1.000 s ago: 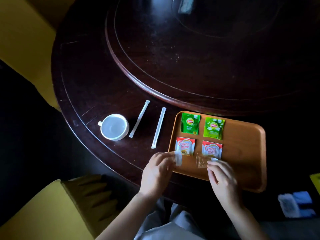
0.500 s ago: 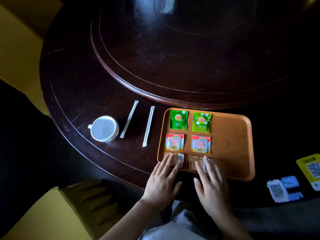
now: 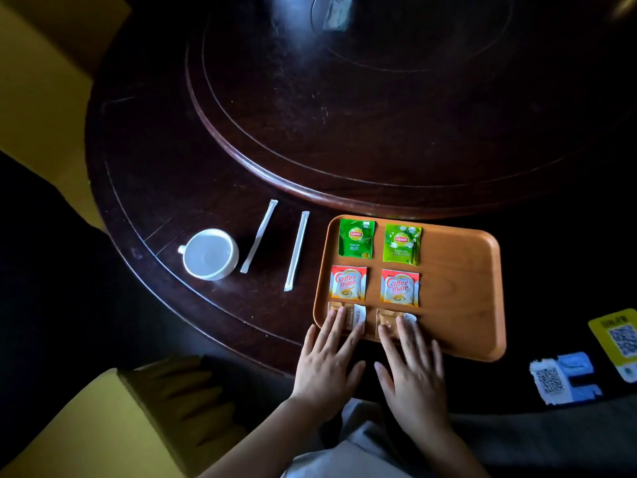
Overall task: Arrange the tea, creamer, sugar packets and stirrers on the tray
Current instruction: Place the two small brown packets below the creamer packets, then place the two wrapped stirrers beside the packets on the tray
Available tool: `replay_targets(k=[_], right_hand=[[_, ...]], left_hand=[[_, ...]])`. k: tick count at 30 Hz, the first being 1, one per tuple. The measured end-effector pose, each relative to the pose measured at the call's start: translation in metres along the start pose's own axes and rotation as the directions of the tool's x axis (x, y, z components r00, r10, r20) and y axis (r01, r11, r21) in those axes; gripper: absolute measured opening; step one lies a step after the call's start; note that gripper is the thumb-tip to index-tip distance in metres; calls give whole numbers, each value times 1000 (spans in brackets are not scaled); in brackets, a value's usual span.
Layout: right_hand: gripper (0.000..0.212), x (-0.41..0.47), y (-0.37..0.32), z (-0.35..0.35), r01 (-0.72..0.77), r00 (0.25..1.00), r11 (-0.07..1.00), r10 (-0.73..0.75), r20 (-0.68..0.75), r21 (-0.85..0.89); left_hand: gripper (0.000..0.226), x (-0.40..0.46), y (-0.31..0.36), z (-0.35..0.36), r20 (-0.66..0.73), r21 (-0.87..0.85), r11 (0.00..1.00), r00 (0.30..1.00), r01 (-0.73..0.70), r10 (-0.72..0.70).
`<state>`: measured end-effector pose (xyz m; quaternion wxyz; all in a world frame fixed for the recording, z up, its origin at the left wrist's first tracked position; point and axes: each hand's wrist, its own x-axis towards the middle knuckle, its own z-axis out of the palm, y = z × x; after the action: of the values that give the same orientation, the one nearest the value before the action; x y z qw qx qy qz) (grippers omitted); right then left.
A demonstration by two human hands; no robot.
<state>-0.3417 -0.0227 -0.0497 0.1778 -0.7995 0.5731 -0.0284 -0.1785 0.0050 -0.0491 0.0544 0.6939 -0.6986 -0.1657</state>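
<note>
Resting flat, the left hand (image 3: 327,367) lies over the near left corner of the wooden tray (image 3: 458,305), its fingers (image 3: 339,326) stretched out and slightly spread, their tips pressing on the left sugar packet (image 3: 355,313). Nothing is pinched or gripped. The right hand (image 3: 412,377) sits just to its right in the same flat pose, fingers (image 3: 405,334) extended and a little apart, tips lying on the right sugar packet (image 3: 391,320). Both packets lie in the tray's near row, side by side but apart.

Farther in on the tray, two red and white creamer sachets (image 3: 348,282) form the middle row, and two green tea bags (image 3: 356,238) form the far row, each column lined up with a sugar packet.

Left of the tray, on the dark round table (image 3: 206,160), two paper-wrapped stirrers (image 3: 296,250) lie apart from each other, slanting away. A white cup (image 3: 209,254) stands just left of them, handle pointing left. QR-code cards (image 3: 565,377) lie on the table to the right of the tray.
</note>
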Motion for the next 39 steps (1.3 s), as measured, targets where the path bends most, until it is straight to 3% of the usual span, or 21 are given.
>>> replay_targets(k=[5,10,13,15,19,25,29,32,39], right_hand=[[48,3,2,5,17,994,1000,-14,-106,24],[42,10,1,1,69,960,997,-54,-275,45],[37,20,-5,-5,167,920,981,-118,-374,99],[34,38,-17,-11,228,909,964,-161,-385,136],[30,93,-61,-21,361,887,929,-316,-336,81],[46,156,-129,-16,445,891,888,-453,-46,-116],[31,164,-139,-8,414,910,890,-403,93,-191],[17,163,-138,-6,402,916,895,-392,88,-195],[23,163,-135,-5,367,929,903,-365,53,-221]], left_hand=[[65,0,0,-1,26,15,1000,1000,9,-9],[70,-5,-9,-5,-11,13,997,997,-76,76],[64,-8,-23,-17,-140,-163,983,988,-83,60],[53,-6,-41,-26,-243,-268,963,969,-15,-52],[43,15,-81,-46,-307,-321,917,889,239,-339],[45,69,-105,-69,-212,-184,901,879,393,-427],[51,85,-107,-70,-59,-47,852,850,522,-524],[53,80,-106,-65,-23,-26,836,836,548,-549],[48,63,-104,-61,-146,-55,896,884,442,-445]])
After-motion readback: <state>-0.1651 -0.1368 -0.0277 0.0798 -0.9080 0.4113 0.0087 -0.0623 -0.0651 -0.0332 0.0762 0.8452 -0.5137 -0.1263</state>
